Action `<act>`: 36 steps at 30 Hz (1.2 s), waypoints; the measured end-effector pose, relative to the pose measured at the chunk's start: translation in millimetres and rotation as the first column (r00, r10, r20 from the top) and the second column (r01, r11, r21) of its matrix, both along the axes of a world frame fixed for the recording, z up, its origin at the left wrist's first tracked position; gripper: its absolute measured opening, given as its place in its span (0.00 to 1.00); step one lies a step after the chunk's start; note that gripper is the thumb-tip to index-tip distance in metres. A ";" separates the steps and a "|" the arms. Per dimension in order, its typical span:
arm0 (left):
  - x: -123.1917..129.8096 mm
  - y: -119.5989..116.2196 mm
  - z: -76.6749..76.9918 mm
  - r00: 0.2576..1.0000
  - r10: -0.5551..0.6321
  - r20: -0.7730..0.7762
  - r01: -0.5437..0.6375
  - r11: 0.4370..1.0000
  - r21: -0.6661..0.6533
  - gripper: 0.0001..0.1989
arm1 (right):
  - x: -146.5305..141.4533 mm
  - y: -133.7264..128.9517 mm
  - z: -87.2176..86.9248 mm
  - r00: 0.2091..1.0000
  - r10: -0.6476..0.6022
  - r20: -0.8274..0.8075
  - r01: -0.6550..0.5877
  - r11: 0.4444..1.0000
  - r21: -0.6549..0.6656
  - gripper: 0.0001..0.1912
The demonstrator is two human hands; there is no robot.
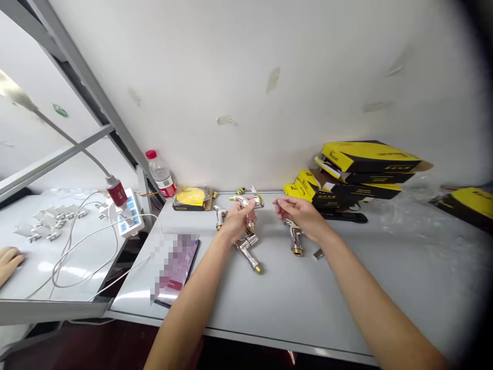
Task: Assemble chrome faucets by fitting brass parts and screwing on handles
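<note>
My left hand [236, 222] is closed around a chrome faucet [257, 199] with a bit of yellow on it, held above the table. A short gap to the right, my right hand [298, 211] is closed, thumb and fingertips pinched together; whatever they hold is too small to make out. Below my left hand lies a second chrome faucet [246, 250] with a brass-coloured end. Another chrome faucet [296, 239] is under my right hand, partly hidden by it. Left of my left hand is a smaller chrome fitting [219, 216]. Near my right wrist lies a small metal piece [318, 254].
Yellow-and-black boxes [370, 156] are stacked at the back right, near clear plastic wrap [408, 221]. At the left are a phone [179, 270], an open box [190, 199], a bottle [162, 174] and a power strip [131, 216] with cables. Another person's hand [10, 262] rests beyond the frame post.
</note>
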State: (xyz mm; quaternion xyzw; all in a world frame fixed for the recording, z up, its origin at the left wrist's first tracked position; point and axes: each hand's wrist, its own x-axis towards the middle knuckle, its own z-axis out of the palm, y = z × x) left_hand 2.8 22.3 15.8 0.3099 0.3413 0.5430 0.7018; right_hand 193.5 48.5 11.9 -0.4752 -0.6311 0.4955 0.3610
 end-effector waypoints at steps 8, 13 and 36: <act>1.7 -1.4 -3.0 0.995 -0.045 -0.086 0.044 0.999 -0.013 0.23 | 0.9 -13.5 -9.0 0.953 -0.042 -0.301 -0.018 0.981 -0.194 0.24; 4.8 -5.8 0.4 0.989 -0.101 -0.104 0.100 0.995 -0.012 0.23 | 3.0 -15.3 -7.9 0.933 -0.069 -0.354 0.013 0.987 -0.159 0.26; 12.9 -13.5 2.5 0.962 -0.233 -0.144 0.236 0.972 0.006 0.24 | 5.2 -19.9 -1.8 0.919 -0.034 -0.393 -0.049 0.979 -0.197 0.22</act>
